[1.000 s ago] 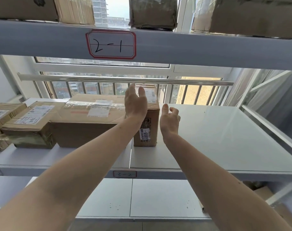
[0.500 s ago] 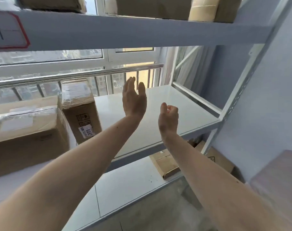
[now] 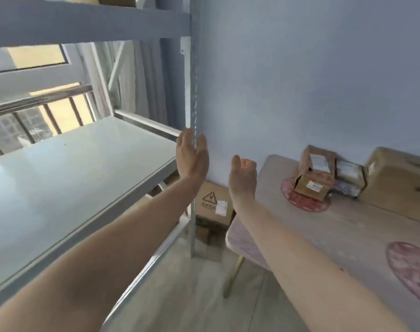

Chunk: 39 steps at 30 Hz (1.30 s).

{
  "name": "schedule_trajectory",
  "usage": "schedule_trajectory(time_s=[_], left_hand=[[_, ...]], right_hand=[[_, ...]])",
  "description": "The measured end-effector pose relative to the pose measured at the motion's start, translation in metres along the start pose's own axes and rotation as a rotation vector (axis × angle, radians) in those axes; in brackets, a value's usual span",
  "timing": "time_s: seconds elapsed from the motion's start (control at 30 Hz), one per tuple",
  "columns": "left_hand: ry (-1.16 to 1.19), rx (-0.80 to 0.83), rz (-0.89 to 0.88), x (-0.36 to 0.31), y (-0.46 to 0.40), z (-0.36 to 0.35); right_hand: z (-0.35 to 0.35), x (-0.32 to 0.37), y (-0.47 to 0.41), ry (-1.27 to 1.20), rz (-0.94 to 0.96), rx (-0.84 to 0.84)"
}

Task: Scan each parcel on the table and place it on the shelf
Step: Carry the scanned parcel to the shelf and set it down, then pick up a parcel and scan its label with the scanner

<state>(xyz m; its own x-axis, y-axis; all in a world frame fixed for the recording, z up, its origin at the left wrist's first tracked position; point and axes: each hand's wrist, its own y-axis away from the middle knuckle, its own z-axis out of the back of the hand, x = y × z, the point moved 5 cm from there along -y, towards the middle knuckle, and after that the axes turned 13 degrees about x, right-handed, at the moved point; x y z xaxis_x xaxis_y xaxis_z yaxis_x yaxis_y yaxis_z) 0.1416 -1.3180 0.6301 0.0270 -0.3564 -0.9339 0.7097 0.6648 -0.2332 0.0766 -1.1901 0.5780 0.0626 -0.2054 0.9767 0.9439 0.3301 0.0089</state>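
Both my arms reach forward and hold nothing. My left hand [image 3: 191,156] is flat with straight fingers, raised in front of the shelf's corner post. My right hand [image 3: 243,176] hangs beside it with loosely curled fingers, over the table's left end. On the table [image 3: 328,238] at the right stand cardboard parcels: a small labelled box [image 3: 315,172] tilted on a red circle, a flat packet [image 3: 349,178] behind it, and a large box [image 3: 400,182] at the far right. The grey shelf board [image 3: 67,173] on the left is bare in this view.
A metal corner post [image 3: 191,87] of the rack stands between shelf and wall. A cardboard box [image 3: 213,203] with a warning triangle sits on the floor between rack and table. A blue wall rises behind. Windows with railings lie behind the shelf.
My view has swung right, from the parcels standing on the shelf to the table with its parcels. My left hand has come off the shelved box; both hands stay raised and hold nothing.
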Motion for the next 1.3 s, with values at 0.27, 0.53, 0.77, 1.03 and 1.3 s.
schedule_trajectory(time_s=[0.27, 0.53, 0.77, 1.03, 1.3], left_hand=[[0.068, 0.225, -0.016, -0.043, 0.012, -0.194], [0.099, 0.411, 0.032, -0.060, 0.024, -0.338], [-0.013, 0.523, 0.120, -0.030, -0.008, -0.424], [-0.093, 0.688, 0.245, 0.035, -0.077, -0.502], [-0.136, 0.852, 0.412, 0.093, -0.106, -0.557]], right_hand=[[0.184, -0.045, -0.042, -0.012, -0.016, -0.195], [0.306, -0.107, -0.081, 0.005, -0.118, -0.321], [0.358, -0.156, -0.136, 0.035, -0.222, -0.343], [0.377, -0.213, -0.230, 0.058, -0.355, -0.233], [0.374, -0.276, -0.293, -0.071, -0.506, -0.049]])
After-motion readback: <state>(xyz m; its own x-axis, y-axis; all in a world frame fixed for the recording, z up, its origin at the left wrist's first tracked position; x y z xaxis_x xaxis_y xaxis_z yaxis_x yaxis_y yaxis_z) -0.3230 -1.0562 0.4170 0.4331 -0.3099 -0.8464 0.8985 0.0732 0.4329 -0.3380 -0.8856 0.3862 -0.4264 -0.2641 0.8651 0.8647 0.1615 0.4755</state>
